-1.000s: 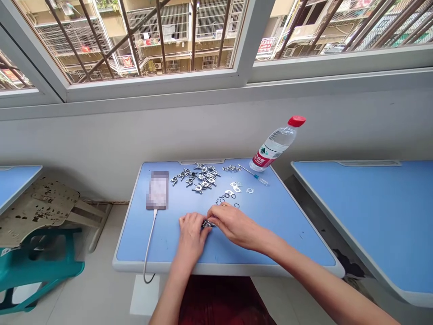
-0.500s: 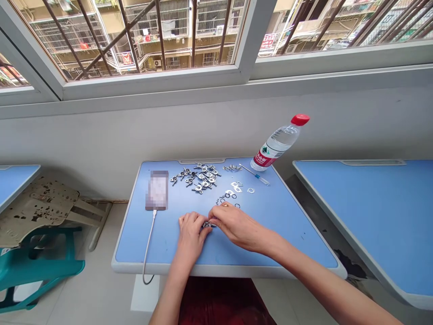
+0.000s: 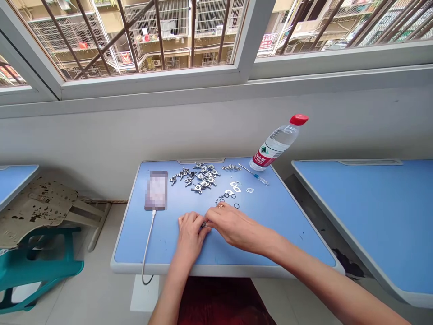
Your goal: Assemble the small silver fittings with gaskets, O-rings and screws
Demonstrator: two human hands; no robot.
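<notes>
Where the two hands meet near the front middle of the blue desk [image 3: 277, 225], a small metal part [image 3: 204, 224] is pinched between them. Only a dark, silvery sliver of it is seen, the rest being hidden by fingertips, so its shape cannot be told. The left hand [image 3: 190, 234] is laid palm down, its fingers curled in and closed on the part's left side. The right hand [image 3: 232, 223] is set against it from the right, its fingertips closed on the other side. Just behind the right hand small rings [image 3: 230, 195] are scattered, and farther back a heap of silvery parts [image 3: 200, 175] is spread. A phone [image 3: 156, 189] is laid to the left, and a water bottle [image 3: 278, 142] is stood at the far right corner.
</notes>
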